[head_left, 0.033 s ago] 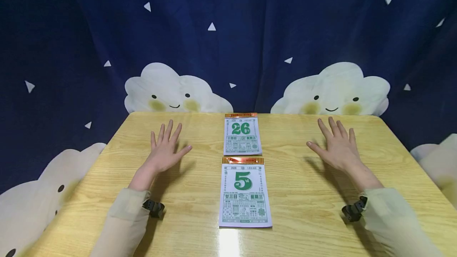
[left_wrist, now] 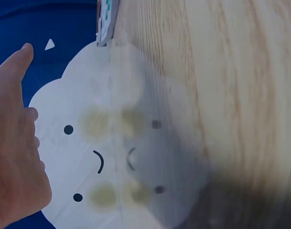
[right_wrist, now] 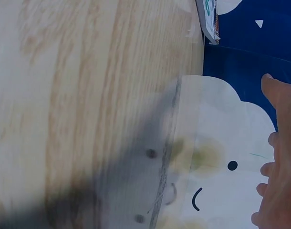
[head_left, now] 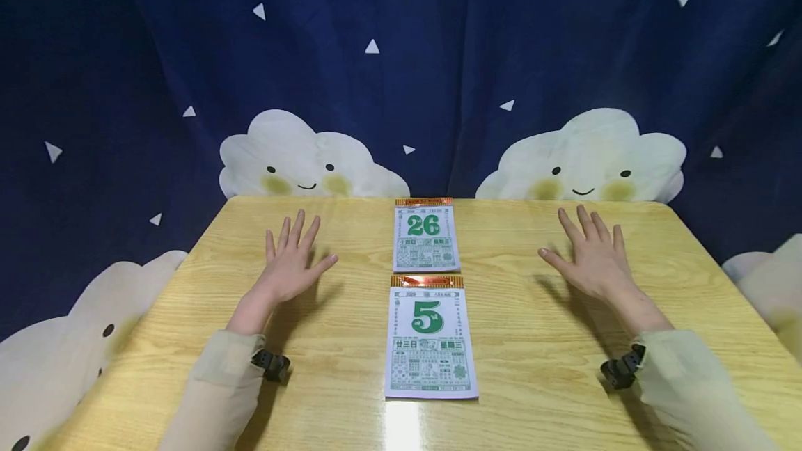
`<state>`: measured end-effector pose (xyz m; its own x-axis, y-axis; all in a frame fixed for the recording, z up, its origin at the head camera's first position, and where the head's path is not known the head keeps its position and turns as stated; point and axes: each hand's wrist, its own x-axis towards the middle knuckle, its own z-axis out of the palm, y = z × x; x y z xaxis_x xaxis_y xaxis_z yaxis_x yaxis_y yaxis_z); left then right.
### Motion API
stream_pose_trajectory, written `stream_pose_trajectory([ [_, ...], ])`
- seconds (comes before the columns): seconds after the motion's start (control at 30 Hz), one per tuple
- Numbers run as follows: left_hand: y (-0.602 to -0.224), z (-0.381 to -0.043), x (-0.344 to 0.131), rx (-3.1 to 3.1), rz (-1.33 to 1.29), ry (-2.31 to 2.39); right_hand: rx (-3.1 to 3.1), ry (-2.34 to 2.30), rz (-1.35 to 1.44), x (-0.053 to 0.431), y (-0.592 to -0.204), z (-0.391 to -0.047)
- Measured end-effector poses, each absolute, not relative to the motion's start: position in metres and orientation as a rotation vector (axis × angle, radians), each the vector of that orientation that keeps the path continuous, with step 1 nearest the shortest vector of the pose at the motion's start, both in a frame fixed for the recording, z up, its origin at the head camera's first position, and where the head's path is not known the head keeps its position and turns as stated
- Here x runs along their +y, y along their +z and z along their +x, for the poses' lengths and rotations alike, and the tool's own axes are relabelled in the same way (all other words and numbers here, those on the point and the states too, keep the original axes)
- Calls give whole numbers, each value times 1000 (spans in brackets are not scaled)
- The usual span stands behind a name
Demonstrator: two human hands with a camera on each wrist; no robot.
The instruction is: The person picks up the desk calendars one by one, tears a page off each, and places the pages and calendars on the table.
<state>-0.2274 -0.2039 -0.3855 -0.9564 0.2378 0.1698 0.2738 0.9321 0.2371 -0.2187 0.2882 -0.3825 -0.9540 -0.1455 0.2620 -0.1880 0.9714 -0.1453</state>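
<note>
Two tear-off calendar pads lie in line down the middle of the table. The far pad point(head_left: 426, 235) shows a green 26, and the near pad point(head_left: 431, 360) a green 5; each has a red and gold strip along its top. Left of them, my left hand point(head_left: 289, 266) hovers over the wood with fingers spread and nothing held. My right hand point(head_left: 595, 263) mirrors it on the other side, also spread and holding nothing. Both wrist views catch the side of a pad, at the top in the left wrist view point(left_wrist: 107, 21) and the right wrist view point(right_wrist: 208, 21).
The light wooden table point(head_left: 351, 228) ends at a dark blue curtain point(head_left: 388, 89) printed with white triangles and smiling clouds. A black camera point(head_left: 271, 365) sits on my left wrist, another camera point(head_left: 620, 369) on my right. Shadows fall beneath both arms.
</note>
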Motion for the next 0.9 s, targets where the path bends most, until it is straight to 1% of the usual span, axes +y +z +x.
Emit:
stream_pose_trajectory([
  [0.53, -393, -230, -204, -2983, -385, -387, -2916, 265, 257, 284, -382, -221],
  [0.9, -398, -237, -199, -3012, -390, -427, -2917, 306, 295, 269, -381, -233],
])
